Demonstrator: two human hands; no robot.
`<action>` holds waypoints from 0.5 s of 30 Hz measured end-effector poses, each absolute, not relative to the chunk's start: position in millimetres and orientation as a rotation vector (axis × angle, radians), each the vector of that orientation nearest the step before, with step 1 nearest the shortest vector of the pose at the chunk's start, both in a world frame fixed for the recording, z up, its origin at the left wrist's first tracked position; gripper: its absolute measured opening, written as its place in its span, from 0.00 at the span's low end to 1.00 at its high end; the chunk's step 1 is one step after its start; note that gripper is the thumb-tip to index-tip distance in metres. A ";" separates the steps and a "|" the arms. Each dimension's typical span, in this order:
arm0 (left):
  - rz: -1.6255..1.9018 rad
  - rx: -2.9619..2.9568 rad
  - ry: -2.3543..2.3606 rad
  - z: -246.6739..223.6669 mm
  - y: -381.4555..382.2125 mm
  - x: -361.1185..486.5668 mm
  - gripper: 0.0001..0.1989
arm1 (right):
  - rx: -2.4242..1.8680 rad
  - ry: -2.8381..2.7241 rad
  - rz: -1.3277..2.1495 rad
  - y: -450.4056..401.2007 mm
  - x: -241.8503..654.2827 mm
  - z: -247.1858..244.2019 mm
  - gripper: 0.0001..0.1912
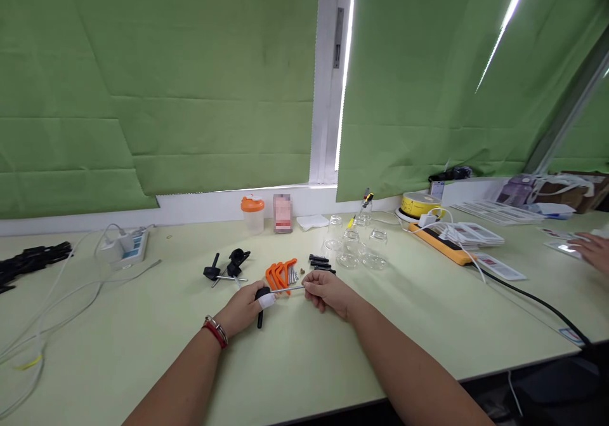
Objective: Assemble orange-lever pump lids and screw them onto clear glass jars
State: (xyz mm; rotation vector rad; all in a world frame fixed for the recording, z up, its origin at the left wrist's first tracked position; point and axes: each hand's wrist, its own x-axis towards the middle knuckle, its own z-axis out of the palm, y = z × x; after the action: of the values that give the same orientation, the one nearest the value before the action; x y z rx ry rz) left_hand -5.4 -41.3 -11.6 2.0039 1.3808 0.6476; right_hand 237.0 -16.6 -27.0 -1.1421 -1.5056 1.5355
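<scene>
My left hand [248,306], with a white wrap on one finger, is closed around a black-handled tool [260,317]. A thin metal rod [289,289] runs from it to the right. The fingertips of my right hand [328,292] pinch the rod's far end. Just beyond the rod lie orange plastic pieces [280,273] and small metal screws [293,275]. Black ribbed pieces [320,263] sit beyond my right hand. Two more black parts with metal rods [228,268] rest to the left.
Upturned glasses [349,254] and an orange-lidded cup [253,215] stand towards the back. An orange power strip [440,246] with cables lies right, a white one [133,248] left. Another person's hand [592,248] is at the far right.
</scene>
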 end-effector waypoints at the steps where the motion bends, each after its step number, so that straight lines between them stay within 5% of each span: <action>1: 0.645 2.005 1.380 -11.6 -41.3 -5.5 0.15 | -1.115 -1.507 1.542 -16.5 237.3 -27.6 0.08; 15: 0.605 2.055 1.404 -9.1 -43.8 -4.5 0.18 | -1.299 -1.495 1.468 -18.4 230.1 -30.7 0.03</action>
State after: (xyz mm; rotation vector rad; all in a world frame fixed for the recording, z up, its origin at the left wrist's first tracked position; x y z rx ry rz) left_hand -4.5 -43.8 -9.1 2.0550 1.4043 0.6054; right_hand 230.1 -18.4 -30.7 -1.2989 -1.4950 1.4676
